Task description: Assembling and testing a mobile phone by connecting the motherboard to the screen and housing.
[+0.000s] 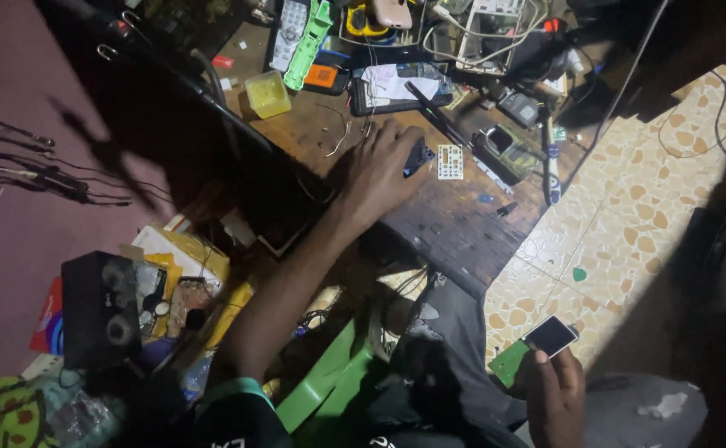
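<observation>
A dark, scuffed wooden workbench stands over a tiled floor patterned in cream and tan, with a plum-coloured wall beyond the left arm. The left hand reaches forward across the bench, fingers curled down over a small dark blue part; whether it is pinched or only covered cannot be told. Just beside that hand, on its right, lies a small white keypad piece. Farther ahead sit a yellow plastic cup and a grey remote control among tangled wires. The right hand, low near the knee, pinches a small flat phone screen by its near end, its long axis running away from the hand and up to the right, dark face upward.
</observation>
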